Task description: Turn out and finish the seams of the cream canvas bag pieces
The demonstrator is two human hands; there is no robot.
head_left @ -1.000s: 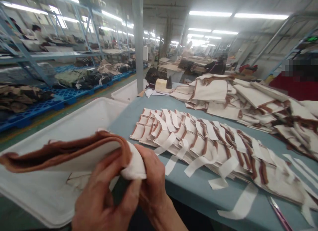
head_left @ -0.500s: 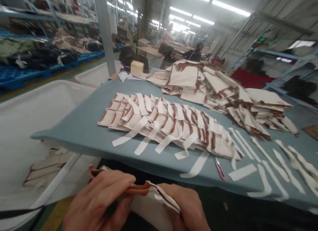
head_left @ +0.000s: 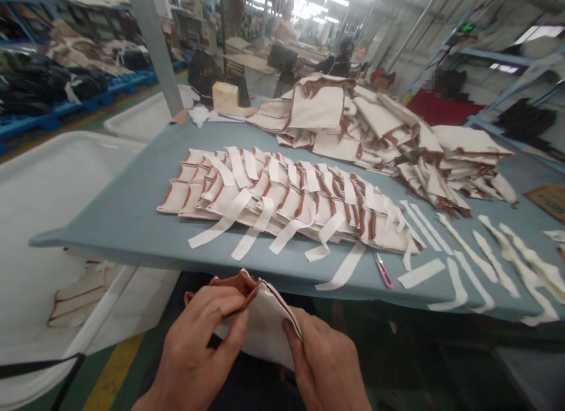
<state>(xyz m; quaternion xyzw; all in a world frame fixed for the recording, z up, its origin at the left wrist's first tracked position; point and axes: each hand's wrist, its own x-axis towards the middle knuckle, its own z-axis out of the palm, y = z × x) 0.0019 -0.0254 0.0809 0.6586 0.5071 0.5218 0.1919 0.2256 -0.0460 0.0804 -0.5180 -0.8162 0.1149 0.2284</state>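
Both of my hands hold one cream fabric piece with brown edging, in front of the table's near edge. My left hand pinches its brown edging between thumb and fingers. My right hand grips the other side, thumb towards me on the cream cloth and fingers mostly hidden behind. Beyond them on the table, similar cream pieces with brown edging lie overlapped in a long row. White strips rest across that row, some hanging over its front. Small pink-handled snips lie near the table's front edge.
The blue-green table spans the view. A large heap of cream pieces covers its back; loose white strips lie at right. A yellowish block sits at the back left. White bins stand left; a metal post rises there.
The held piece has come up and turned, showing more of its cream face and brown edging. My left hand has shifted right along with it. The view has tilted down slightly.
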